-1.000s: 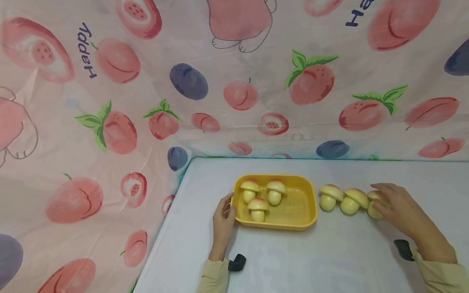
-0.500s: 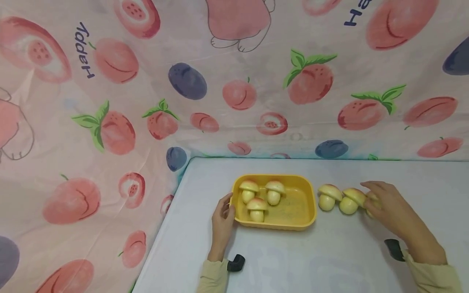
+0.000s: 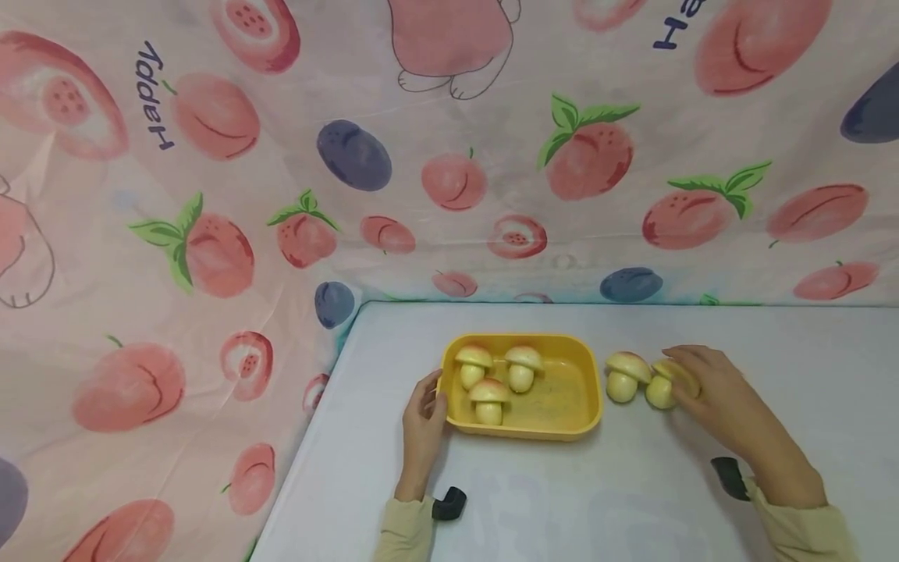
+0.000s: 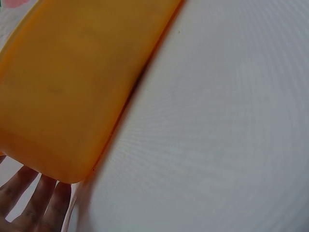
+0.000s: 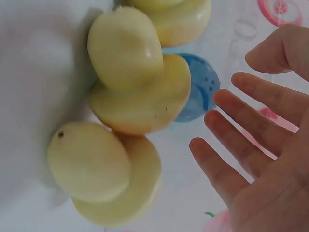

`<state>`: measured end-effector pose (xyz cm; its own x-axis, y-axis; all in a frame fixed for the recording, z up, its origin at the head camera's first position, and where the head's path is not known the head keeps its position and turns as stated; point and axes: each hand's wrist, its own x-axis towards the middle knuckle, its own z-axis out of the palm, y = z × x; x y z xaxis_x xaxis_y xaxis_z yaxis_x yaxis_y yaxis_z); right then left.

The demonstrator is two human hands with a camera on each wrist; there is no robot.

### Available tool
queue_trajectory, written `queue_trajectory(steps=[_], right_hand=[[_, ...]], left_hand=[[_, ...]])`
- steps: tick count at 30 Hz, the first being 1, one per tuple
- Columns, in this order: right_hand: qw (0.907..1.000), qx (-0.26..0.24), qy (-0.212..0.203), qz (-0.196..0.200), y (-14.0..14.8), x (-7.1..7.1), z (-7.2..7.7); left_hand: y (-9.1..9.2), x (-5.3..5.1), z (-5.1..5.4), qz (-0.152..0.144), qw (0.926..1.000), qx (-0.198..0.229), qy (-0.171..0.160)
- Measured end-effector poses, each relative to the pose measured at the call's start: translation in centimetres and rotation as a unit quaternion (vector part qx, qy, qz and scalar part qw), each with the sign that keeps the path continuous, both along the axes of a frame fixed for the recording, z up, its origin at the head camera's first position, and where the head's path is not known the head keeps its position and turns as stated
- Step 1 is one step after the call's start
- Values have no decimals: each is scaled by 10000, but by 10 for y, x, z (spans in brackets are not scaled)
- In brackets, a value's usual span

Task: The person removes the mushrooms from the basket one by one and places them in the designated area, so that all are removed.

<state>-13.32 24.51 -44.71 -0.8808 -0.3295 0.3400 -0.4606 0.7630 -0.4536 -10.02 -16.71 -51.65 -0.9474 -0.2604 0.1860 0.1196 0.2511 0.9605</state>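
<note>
My left hand [image 3: 424, 429] rests against the left end of a yellow plastic tray [image 3: 523, 432]. In the left wrist view its fingers [image 4: 36, 203] lie fairly straight along the tray's outer wall. The tray holds three toy mushrooms with cream stems and reddish-yellow caps, one of them the front mushroom [image 3: 489, 402]. To the right of the tray, a mushroom [image 3: 623, 377] stands beside another mushroom [image 3: 660, 390]. My right hand [image 3: 723, 406] hovers over that row, partly covering it. The right wrist view shows its fingers [image 5: 241, 150] spread and apart from the mushrooms, with part of a third mushroom [image 5: 181, 21].
A white table [image 3: 562, 499] lies under everything. Behind it and to the left hangs a pink cloth [image 3: 400, 156] printed with fruit. A black device [image 3: 449, 503] sits at the left wrist, and a similar black device [image 3: 730, 478] at the right.
My right hand has moved left along the row, from the rightmost mushroom to over the middle one, and now hides the rightmost. The left hand and the tray have stayed put.
</note>
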Motion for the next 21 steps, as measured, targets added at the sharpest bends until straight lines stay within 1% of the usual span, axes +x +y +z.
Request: queue_trajectory(steps=[2, 4, 8, 9, 11, 13, 21], right_hand=[[9999, -44, 99, 65, -4, 1, -1], [9997, -89, 169, 117, -8, 1, -1], [9997, -150, 145, 151, -17, 3, -2], [9996, -181, 126, 151, -19, 3, -2], [9994, -241, 187, 175, -25, 4, -2], [9988, -313, 292, 226, -29, 5, -2], [9992, -249, 126, 277, -47, 7, 4]], left_hand=[[1, 1, 4, -17, 10000, 15, -51], [3, 4, 13, -33, 9999, 26, -103], [3, 4, 11, -35, 10000, -10, -50], [2, 3, 9, -43, 10000, -22, 12], [0, 0, 0, -44, 10000, -56, 66], [0, 0, 1, -51, 9999, -74, 58], [1, 1, 0, 36, 9998, -115, 126]])
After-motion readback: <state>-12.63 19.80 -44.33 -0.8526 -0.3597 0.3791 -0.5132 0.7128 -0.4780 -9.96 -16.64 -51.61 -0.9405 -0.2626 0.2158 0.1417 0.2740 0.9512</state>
